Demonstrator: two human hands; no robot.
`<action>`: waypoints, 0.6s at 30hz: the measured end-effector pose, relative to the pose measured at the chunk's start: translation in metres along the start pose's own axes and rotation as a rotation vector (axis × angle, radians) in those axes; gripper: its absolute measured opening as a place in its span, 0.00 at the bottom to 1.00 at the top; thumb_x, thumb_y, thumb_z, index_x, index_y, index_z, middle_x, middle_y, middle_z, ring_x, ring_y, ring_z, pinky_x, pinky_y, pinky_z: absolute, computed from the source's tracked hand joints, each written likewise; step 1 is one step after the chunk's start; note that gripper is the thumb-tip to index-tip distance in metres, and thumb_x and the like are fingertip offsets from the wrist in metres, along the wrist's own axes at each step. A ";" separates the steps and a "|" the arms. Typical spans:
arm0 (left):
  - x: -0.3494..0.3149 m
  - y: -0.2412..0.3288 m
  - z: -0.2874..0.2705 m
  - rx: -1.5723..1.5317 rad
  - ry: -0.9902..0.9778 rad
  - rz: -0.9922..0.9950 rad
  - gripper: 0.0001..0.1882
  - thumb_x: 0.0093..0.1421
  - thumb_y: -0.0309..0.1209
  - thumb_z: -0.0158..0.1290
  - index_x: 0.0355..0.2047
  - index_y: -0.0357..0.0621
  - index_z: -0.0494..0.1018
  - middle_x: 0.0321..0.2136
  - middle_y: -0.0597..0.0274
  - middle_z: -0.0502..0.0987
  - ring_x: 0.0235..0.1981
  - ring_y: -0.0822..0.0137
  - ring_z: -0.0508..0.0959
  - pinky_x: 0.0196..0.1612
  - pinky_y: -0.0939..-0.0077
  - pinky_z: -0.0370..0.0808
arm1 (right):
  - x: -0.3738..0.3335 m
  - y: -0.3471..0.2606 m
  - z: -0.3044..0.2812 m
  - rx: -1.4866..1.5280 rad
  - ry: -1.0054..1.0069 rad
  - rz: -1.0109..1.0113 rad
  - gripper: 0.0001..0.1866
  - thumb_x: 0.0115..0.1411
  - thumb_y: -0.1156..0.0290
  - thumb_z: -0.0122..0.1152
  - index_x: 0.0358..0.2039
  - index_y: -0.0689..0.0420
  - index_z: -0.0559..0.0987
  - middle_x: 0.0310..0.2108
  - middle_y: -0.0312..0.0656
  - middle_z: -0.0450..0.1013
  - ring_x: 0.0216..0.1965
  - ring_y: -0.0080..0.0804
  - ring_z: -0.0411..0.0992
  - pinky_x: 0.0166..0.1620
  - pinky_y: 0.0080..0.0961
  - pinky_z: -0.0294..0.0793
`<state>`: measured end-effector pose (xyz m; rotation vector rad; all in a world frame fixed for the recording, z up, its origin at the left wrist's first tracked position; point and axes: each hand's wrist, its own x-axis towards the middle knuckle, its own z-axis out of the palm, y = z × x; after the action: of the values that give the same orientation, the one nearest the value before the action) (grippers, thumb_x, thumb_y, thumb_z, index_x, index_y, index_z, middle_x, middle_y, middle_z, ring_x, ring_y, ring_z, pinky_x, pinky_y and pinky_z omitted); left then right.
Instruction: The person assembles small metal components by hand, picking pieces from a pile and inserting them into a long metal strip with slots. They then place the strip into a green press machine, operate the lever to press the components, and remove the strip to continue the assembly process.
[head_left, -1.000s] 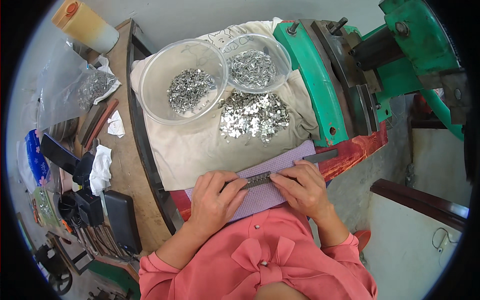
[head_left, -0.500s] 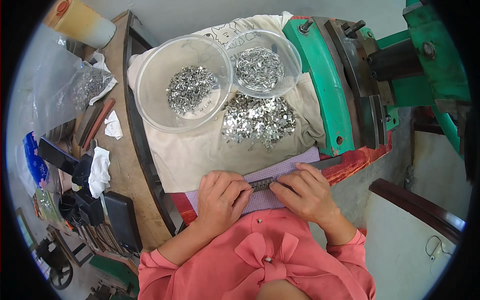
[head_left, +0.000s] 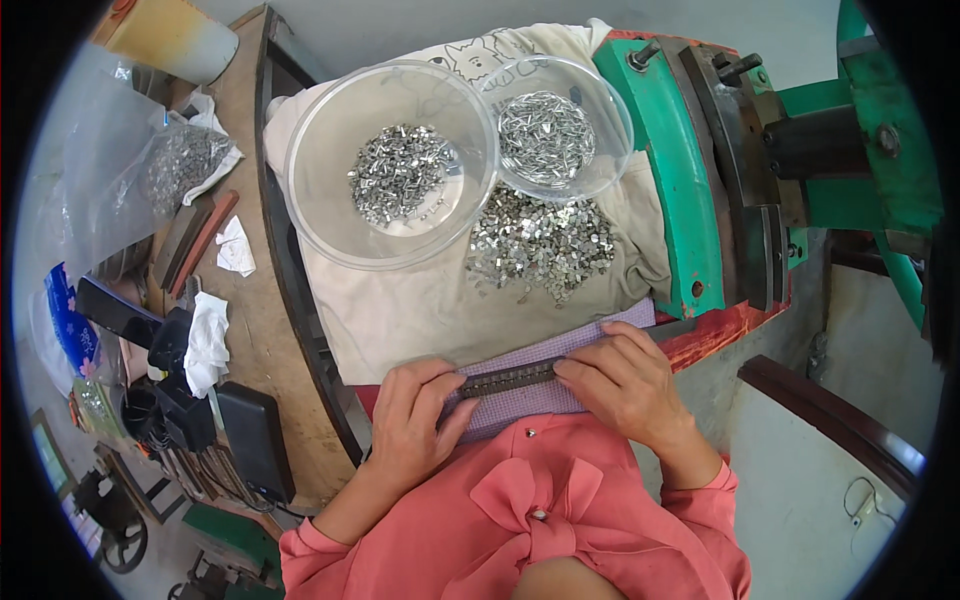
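A dark, narrow metal strip with a row of small slots or pieces along it lies level over a purple checked cloth. My left hand pinches its left end between thumb and fingers. At the other end my right hand is closed on the strip, thumb and fingertips at its tip. Just beyond the hands, a pile of small flat shiny metal pieces rests on a beige cloth. Whether small parts sit in the slots is too fine to tell.
Behind are a large clear tub of short metal pieces and a smaller clear bowl of thin metal pins. A green machine stands right. A wooden bench at left carries a black box, crumpled tissue and plastic bags.
My hands have moved apart, the left one shifting left and the right one slightly right, so more of the metal strip shows between them. The view has shifted slightly.
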<state>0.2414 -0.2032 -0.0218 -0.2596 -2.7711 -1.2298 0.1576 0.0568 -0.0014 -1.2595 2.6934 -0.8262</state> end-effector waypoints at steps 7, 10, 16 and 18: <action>-0.009 -0.003 -0.007 0.143 -0.023 0.095 0.21 0.45 0.21 0.68 0.42 0.46 0.82 0.44 0.55 0.78 0.42 0.54 0.79 0.42 0.64 0.77 | 0.001 -0.004 0.003 0.024 0.000 0.077 0.22 0.46 0.67 0.77 0.43 0.55 0.83 0.36 0.37 0.75 0.38 0.39 0.73 0.51 0.41 0.75; -0.008 -0.003 -0.008 0.173 -0.032 0.139 0.21 0.44 0.20 0.67 0.42 0.48 0.83 0.44 0.56 0.79 0.42 0.55 0.79 0.43 0.64 0.77 | 0.001 -0.004 0.004 0.028 0.012 0.095 0.21 0.45 0.67 0.78 0.42 0.54 0.85 0.36 0.37 0.75 0.37 0.40 0.73 0.49 0.42 0.77; -0.007 -0.003 -0.007 0.176 -0.020 0.139 0.21 0.43 0.22 0.66 0.41 0.50 0.84 0.44 0.57 0.79 0.42 0.55 0.79 0.43 0.64 0.77 | 0.001 -0.003 0.004 0.034 -0.003 0.101 0.20 0.47 0.69 0.76 0.43 0.55 0.83 0.37 0.37 0.74 0.39 0.40 0.72 0.49 0.38 0.74; -0.006 -0.002 -0.010 0.195 -0.048 0.158 0.21 0.44 0.23 0.66 0.42 0.50 0.84 0.44 0.57 0.79 0.42 0.55 0.79 0.43 0.65 0.76 | 0.003 -0.004 0.002 0.041 -0.012 0.110 0.21 0.46 0.69 0.76 0.43 0.55 0.84 0.37 0.37 0.74 0.39 0.40 0.72 0.47 0.37 0.73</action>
<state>0.2467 -0.2124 -0.0174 -0.4854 -2.8202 -0.9216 0.1592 0.0518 -0.0010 -1.0928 2.6930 -0.8529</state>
